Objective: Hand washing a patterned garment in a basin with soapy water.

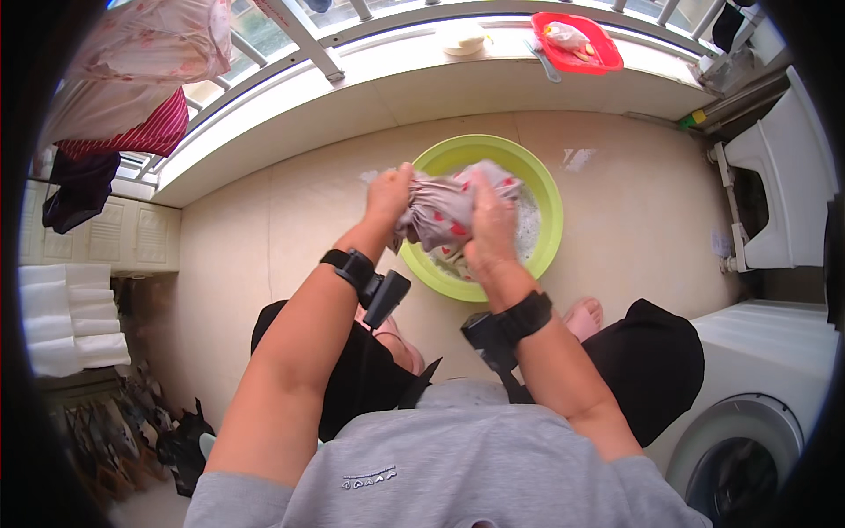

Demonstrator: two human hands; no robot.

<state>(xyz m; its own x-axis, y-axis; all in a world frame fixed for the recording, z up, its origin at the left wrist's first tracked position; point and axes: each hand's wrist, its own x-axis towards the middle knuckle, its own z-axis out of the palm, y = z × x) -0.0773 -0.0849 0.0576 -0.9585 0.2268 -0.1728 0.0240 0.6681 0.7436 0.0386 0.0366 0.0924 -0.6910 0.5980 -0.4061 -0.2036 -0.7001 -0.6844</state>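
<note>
Bunched between my two hands is a pale pinkish-grey cloth [436,214] with red hearts, raised over a lime-green plastic basin [551,224]. My left hand [391,198] grips its gathered left end, at the basin's left rim. On the right side of the cloth, my right hand [492,224] is closed around it, slightly blurred. Soapy water [528,228] with white suds shows inside the basin to the right. Below the cloth, a yellowish heart-printed part [452,261] lies in the water; whether it belongs to the same piece cannot be told.
On the window ledge are a red plastic tray [610,63], a brush [546,65] and a pale soap-like lump [463,41]. Laundry [152,46] hangs at upper left. A front-loading washing machine [746,369] stands at right, below a white plastic sink-like fixture [785,178].
</note>
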